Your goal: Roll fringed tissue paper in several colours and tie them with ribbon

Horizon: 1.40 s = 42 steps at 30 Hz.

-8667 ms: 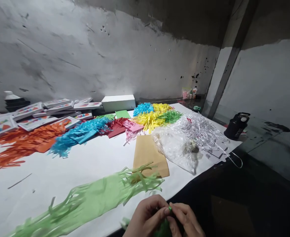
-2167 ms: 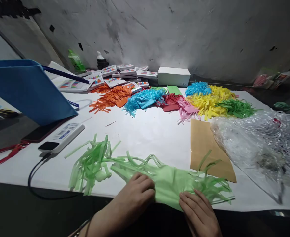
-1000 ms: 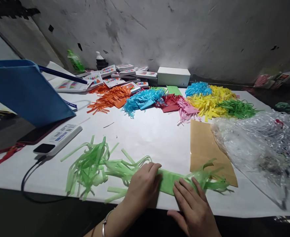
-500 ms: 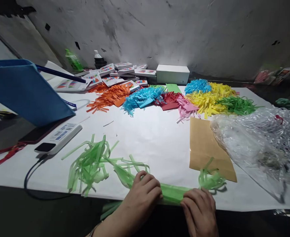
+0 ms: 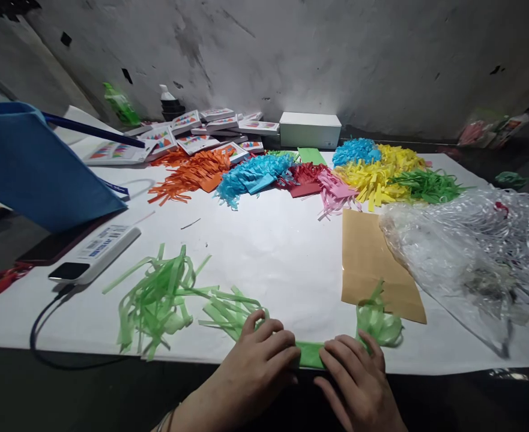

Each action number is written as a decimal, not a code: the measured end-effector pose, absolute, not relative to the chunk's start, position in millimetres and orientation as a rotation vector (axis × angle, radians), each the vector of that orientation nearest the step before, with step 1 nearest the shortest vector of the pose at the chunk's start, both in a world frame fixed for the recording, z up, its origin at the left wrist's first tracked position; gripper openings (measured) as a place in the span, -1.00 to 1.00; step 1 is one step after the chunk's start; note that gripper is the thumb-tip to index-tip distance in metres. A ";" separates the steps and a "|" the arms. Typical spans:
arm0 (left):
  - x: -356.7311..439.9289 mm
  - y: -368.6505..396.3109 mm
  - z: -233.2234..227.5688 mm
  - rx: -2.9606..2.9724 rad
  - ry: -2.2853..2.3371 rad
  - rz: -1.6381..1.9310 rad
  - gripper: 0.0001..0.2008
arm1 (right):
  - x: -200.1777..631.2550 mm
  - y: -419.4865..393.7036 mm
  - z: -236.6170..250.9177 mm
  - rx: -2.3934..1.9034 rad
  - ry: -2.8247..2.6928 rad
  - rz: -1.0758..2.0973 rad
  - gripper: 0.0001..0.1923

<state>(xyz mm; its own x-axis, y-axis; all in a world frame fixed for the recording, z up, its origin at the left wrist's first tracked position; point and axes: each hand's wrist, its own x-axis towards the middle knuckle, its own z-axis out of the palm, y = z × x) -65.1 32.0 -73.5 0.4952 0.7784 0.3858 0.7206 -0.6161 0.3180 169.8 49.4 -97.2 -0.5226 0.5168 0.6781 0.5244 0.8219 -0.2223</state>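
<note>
A light green fringed paper strip lies rolled tight along the table's near edge. My left hand presses its left part and my right hand presses its right part, fingers curled over the roll. Green fringe fans out to the left of my left hand. A small green tuft curls up beside my right hand, partly over a tan paper sheet.
White paper covers the table. Piles of orange, blue, red, pink, yellow and dark green fringed paper lie at the back, with flat boxes. A clear plastic bag sits right; a blue folder and a power strip left.
The green strip has been rolled from a flat sheet into a narrow roll and drawn to the table's edge. My hands have moved closer together on it.
</note>
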 end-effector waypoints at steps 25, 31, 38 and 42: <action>-67.2 26.5 -81.3 2.598 1.284 0.869 -0.85 | 178.2 36.0 -110.3 -0.813 -2.241 0.015 -0.78; -58.7 22.6 -75.4 2.392 1.351 0.944 -0.81 | 169.2 32.1 -108.5 -0.979 -2.102 0.121 -0.85; -47.4 24.3 -60.8 2.216 1.560 0.757 -0.87 | 154.6 25.6 -108.7 -1.190 -1.959 0.043 -0.88; -41.5 23.8 -67.0 2.196 1.599 0.773 -0.88 | 146.4 25.7 -106.2 -1.042 -2.020 0.061 -0.77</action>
<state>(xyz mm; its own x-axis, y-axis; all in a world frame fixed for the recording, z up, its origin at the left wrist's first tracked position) -41.5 23.8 -67.0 0.2288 0.9439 0.2383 0.7729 -0.3249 0.5450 146.4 25.7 -106.2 -0.3011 0.6907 0.6575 0.6497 0.6533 -0.3887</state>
